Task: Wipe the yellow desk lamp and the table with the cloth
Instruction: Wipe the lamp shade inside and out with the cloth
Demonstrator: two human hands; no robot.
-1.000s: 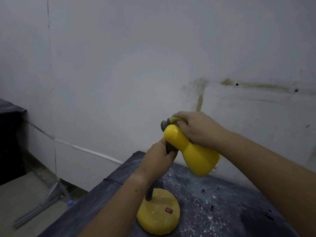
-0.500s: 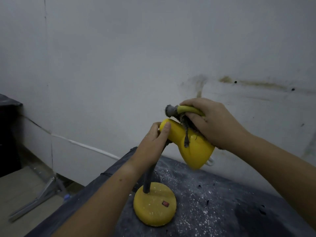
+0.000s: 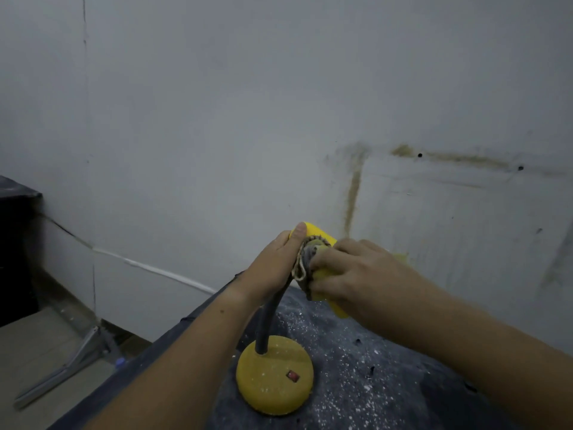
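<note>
The yellow desk lamp stands on the dark table [image 3: 387, 367] on a round yellow base [image 3: 273, 375] with a red switch. A dark bendable neck [image 3: 268, 318] rises to the yellow lamp head [image 3: 319, 235]. My left hand [image 3: 276, 265] grips the top of the neck and the narrow end of the head, thumb up on the yellow. My right hand [image 3: 347, 274] holds a bunched grey and yellow cloth [image 3: 305, 262] pressed against the lamp head, covering most of it.
White dust speckles the table around the lamp base. A stained white wall [image 3: 279, 119] stands close behind. A white cable [image 3: 161, 270] runs along the wall. On the floor at left lies a metal frame [image 3: 68, 364], with dark furniture [image 3: 15, 243] at the far left.
My right hand with the cloth slid down from the lamp head's narrow end onto its wider body. My left thumb moved up onto the narrow end. The view shifted slightly.
</note>
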